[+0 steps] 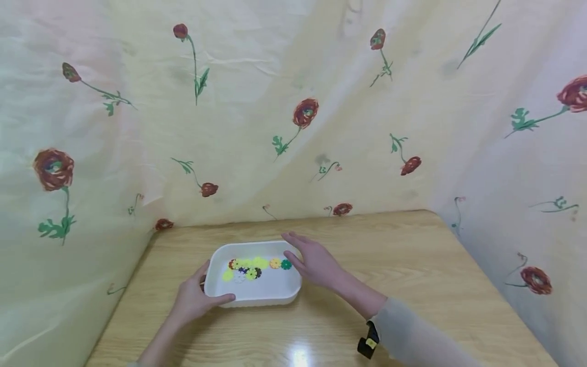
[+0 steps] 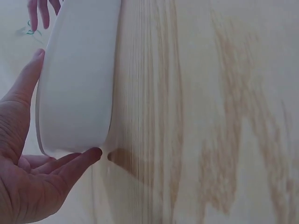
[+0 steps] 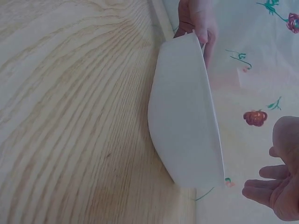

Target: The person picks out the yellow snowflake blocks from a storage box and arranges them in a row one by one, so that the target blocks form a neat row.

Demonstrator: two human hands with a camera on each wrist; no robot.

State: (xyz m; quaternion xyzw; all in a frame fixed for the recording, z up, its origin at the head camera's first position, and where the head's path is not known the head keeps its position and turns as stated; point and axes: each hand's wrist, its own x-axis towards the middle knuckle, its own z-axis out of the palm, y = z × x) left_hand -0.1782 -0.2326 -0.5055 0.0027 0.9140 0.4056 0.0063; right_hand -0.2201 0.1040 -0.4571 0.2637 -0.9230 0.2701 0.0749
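A white oval plastic tray (image 1: 270, 288) is on the wooden table, with several small flower-shaped pieces (image 1: 259, 262) inside. Most are yellow; an orange piece (image 1: 275, 263) and a green piece (image 1: 286, 264) lie toward the right end. My left hand (image 1: 191, 300) grips the tray's left end, its thumb on the front rim and the fingers against the end wall. At the right end is my right hand (image 1: 318, 262), its fingers extended over the rim. In the right wrist view this right hand (image 3: 286, 186) appears apart from the tray (image 3: 184, 116), holding nothing.
Wood-grain table (image 1: 403, 265) surrounds the tray on all sides. Flower-printed cloth (image 1: 257, 127) hangs behind the table and along both sides. A black strap (image 1: 368, 342) with a yellow mark dangles at the right sleeve (image 1: 412, 331).
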